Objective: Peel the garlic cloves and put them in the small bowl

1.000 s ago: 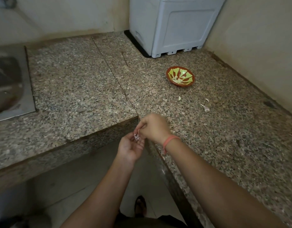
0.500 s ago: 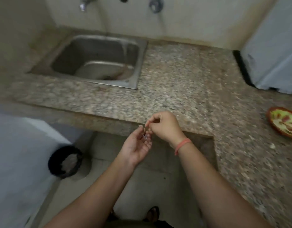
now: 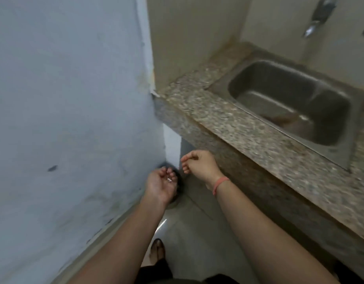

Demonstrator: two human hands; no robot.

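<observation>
"While the eye starts at the far left, what fills that side?"
"A blue-grey wall (image 3: 64,119), scuffed and marked, running down to the pale floor (image 3: 189,232)."
"And next to it?"
"The left hand (image 3: 161,186), palm up and low over the floor, well below the worktop. Its fingers (image 3: 169,173) curl loosely upward into a cup, and a pale scrap (image 3: 169,179) lies in that cup near the finger bases. It is too small and blurred to say whether it is garlic skin or a clove."
"Anything under that hand?"
"A dark round object (image 3: 180,178) on the floor, mostly hidden by the hand; I cannot tell what it is. Lower down, a foot (image 3: 157,250) in a sandal shows between the forearms."
"The other hand?"
"The right hand (image 3: 199,163) hangs just beside the left, a little higher, not touching it. Its fingers are bent loosely, thumb above them, with nothing visible between them. A pink wristband (image 3: 220,184) circles that wrist."
"Further right?"
"A speckled granite counter (image 3: 228,128) runs away to the right, its front edge beside the right hand. A steel sink (image 3: 279,74) is set into it, and a tap (image 3: 314,23) sticks out above the basin."
</observation>
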